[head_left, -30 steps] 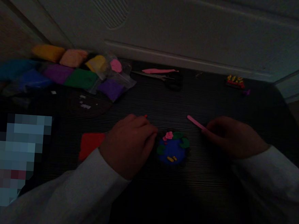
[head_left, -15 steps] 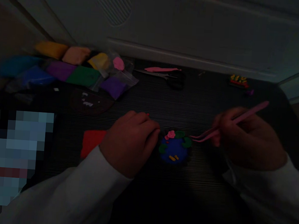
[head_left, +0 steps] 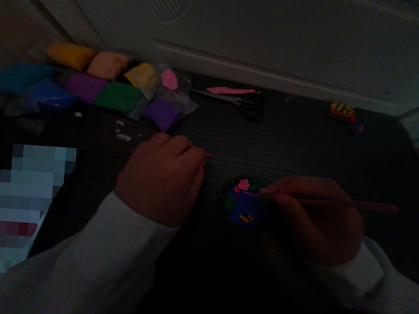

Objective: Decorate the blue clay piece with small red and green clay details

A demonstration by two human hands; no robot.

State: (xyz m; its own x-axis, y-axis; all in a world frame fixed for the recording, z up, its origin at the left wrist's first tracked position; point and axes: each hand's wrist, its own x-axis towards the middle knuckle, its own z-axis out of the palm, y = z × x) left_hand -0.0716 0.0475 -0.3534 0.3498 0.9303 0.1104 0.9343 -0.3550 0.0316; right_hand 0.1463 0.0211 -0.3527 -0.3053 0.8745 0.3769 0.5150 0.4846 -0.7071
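Observation:
My right hand (head_left: pixel 320 219) pinches a pair of pink tweezers (head_left: pixel 357 205) held nearly level. Their tips lie over a small clay pond model (head_left: pixel 245 206), just below a pink clay flower (head_left: pixel 243 184). Blue fills the pond inside a dark rim, with green lily pads (head_left: pixel 231 205) and yellow fish-like bits (head_left: pixel 246 218) on it. Left of the model my left hand (head_left: pixel 163 180) rests on the table, fingers curled together; whatever they may hold is hidden. A tiny red piece (head_left: pixel 210 155) lies by its fingertips. That hand covers nearly all of a red piece (head_left: pixel 119 176).
Bags of coloured clay (head_left: pixel 118 96) lie at the back left, before a pale wall panel (head_left: pixel 274 46). Scissors (head_left: pixel 250 107) and a pink tool (head_left: pixel 232 90) sit behind the hands. A small yellow-and-red model (head_left: pixel 342 111) stands back right. White scraps (head_left: pixel 124 137) lie left.
My left hand has drawn left, away from the pond model and over the red piece. My right hand has moved left, bringing the tweezers from beside the pond to over it and lowering them nearly level.

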